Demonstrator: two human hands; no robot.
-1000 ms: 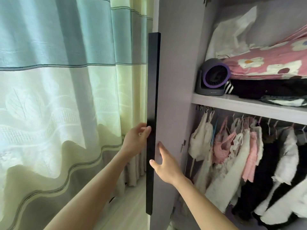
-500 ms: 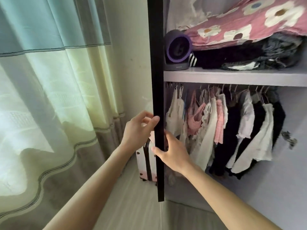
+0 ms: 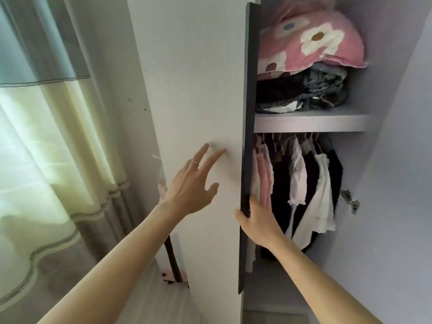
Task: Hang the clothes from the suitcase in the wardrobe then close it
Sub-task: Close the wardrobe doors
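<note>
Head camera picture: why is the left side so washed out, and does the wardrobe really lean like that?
Head view: daylight through the curtain overexposes the left side. Head view: the wide-angle lens probably makes the door look as if it leans outward. Head view: the hanging clothes are in shade, so the dark ones lose detail.

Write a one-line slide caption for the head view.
Left hand spread on the partly open wardrobe door, right hand holding its dark edge; hanging clothes and a floral quilt show inside.
</note>
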